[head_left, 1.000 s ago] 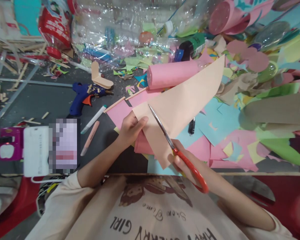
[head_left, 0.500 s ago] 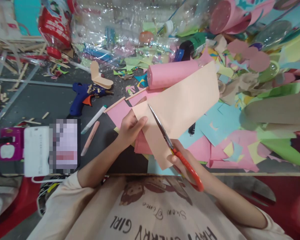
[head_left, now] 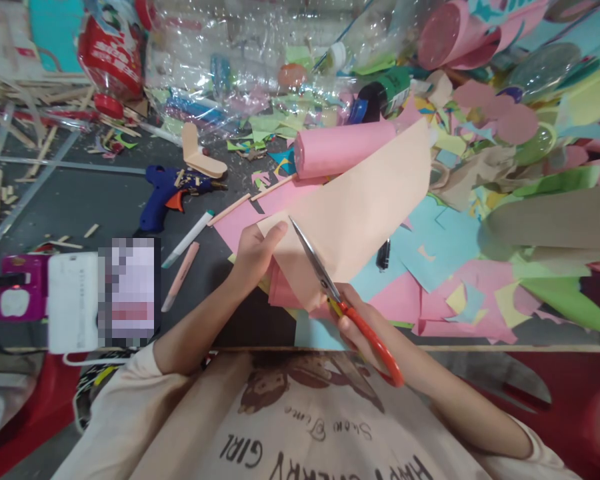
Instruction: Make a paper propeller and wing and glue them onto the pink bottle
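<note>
My left hand (head_left: 254, 253) pinches the near left corner of a peach paper sheet (head_left: 365, 200), thumb on top. My right hand (head_left: 353, 320) grips red-handled scissors (head_left: 350, 310); the blades lie across the sheet, pointing up-left toward my left thumb. The sheet curves up and away to the right over pink paper (head_left: 240, 223) lying on the dark table. A pink paper roll (head_left: 345, 147) lies just behind the sheet.
A blue glue gun (head_left: 167, 193), two markers (head_left: 185, 240) and wooden sticks lie to the left. A white box and a phone (head_left: 100, 293) sit at the near left. Coloured paper scraps (head_left: 460, 273) cover the right side. Clear plastic bottles (head_left: 260, 53) crowd the back.
The scissors have advanced up-left through the peach sheet. The sheet's near edge has drawn in and its far end has bent lower. My left hand has shifted slightly toward the corner.
</note>
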Available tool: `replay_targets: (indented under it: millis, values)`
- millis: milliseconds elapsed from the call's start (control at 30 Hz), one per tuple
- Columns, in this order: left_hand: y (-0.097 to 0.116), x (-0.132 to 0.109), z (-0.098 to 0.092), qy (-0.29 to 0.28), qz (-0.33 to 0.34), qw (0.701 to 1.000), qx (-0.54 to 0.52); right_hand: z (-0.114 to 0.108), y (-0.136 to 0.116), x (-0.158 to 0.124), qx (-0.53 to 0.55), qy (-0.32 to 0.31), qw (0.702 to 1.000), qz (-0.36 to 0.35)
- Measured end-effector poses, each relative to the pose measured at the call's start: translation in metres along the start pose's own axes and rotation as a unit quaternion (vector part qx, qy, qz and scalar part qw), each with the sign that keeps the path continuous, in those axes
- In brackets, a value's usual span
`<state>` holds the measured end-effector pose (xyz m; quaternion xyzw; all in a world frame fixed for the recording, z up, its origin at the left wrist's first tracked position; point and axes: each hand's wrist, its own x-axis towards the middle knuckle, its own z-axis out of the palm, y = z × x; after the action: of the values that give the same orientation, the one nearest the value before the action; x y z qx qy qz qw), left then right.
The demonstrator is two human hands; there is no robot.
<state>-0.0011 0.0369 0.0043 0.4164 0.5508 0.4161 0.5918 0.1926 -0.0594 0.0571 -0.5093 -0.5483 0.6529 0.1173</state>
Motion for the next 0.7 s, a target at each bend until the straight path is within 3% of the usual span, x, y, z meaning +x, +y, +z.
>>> replay_targets:
  millis: [233,700]
  values:
    - [0.005,-0.002,0.001,0.012,0.019,0.999,0.042,-0.002,-0.001,0.000,0.050,-0.032,0.998,-0.012]
    - [0.003,0.001,-0.001,0.005,0.022,0.999,0.032,0.008,0.004,0.010,0.118,0.014,0.993,0.021]
